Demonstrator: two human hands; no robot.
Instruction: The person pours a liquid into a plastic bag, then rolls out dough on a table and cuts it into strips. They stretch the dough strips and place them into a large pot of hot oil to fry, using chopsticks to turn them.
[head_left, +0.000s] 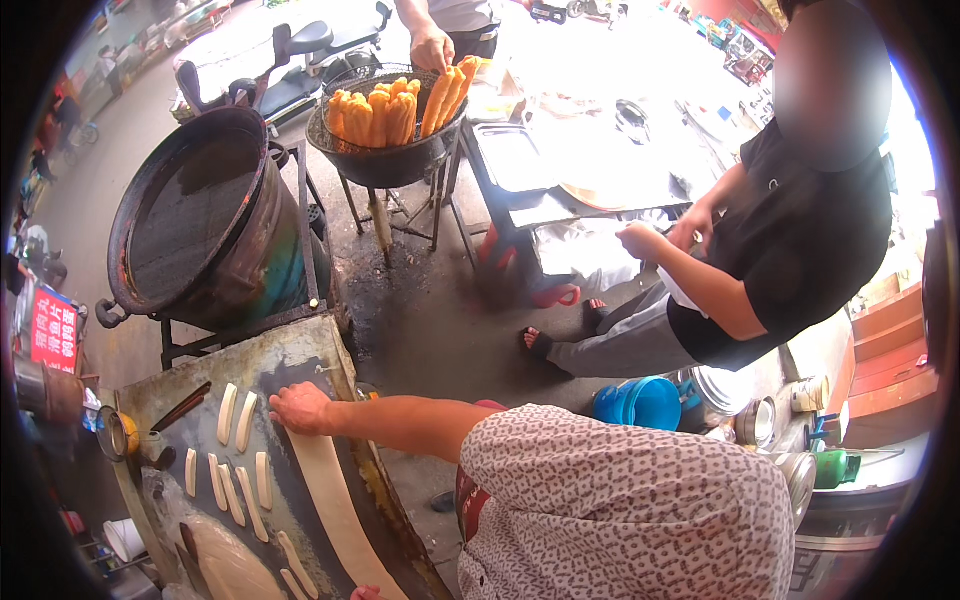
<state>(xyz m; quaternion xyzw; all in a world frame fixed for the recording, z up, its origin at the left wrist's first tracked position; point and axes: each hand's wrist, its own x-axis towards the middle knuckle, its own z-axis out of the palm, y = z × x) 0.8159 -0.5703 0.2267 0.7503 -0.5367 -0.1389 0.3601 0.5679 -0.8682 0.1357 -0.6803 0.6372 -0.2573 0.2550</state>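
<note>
My right hand (301, 409) is at the upper end of a long flat dough strip (334, 487), its fingers curled over that end. At the bottom edge only a small part of my left hand (366, 592) shows beside the same strip; its grip is hidden. Several short dough pieces (244, 421) lie on the metal-topped work table (277, 360), some in stacked pairs. A pair of dark sticks (180, 406) lies at the table's far side. Near the lower left, a large dough mass (232, 559) is under clear plastic.
A big wok of dark oil (195, 202) stands beyond the table. Fried dough sticks (379, 116) stand in a wire basket, with a person's hand (432, 49) at them. Another person (810, 225) stands at the right, near a blue bucket (649, 401).
</note>
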